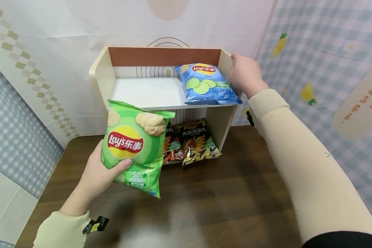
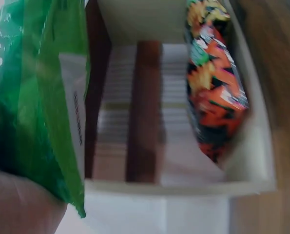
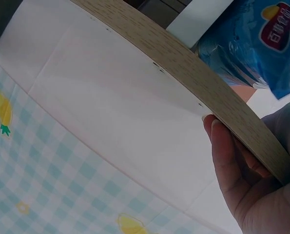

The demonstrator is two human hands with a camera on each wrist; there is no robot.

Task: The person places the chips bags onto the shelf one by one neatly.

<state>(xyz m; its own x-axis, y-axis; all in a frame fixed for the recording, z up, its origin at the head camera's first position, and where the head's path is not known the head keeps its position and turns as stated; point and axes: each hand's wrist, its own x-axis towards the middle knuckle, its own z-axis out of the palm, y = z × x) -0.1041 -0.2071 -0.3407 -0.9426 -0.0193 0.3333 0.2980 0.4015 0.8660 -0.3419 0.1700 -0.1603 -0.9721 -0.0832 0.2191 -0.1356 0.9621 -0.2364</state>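
Left hand (image 1: 94,179) grips the green chips bag (image 1: 131,144) w/ thumb in front, held above the counter (image 1: 223,199), just before the shelf unit (image 1: 100,72). Right hand (image 1: 245,74) fingers (image 3: 222,146) curl round the unit's side panel, probably to steady it; blue bag (image 1: 206,84) lies on the upper shelf.

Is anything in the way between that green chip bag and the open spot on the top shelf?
Nothing visible. The left hand holds the green chip bag before the shelf, whose left part is bare; the blue bag lies right.

Your green Lay's chip bag (image 1: 133,144), sealed, puffy, tilted upright, held above the tabletop (image 1: 223,199), before your shelf (image 1: 224,65)
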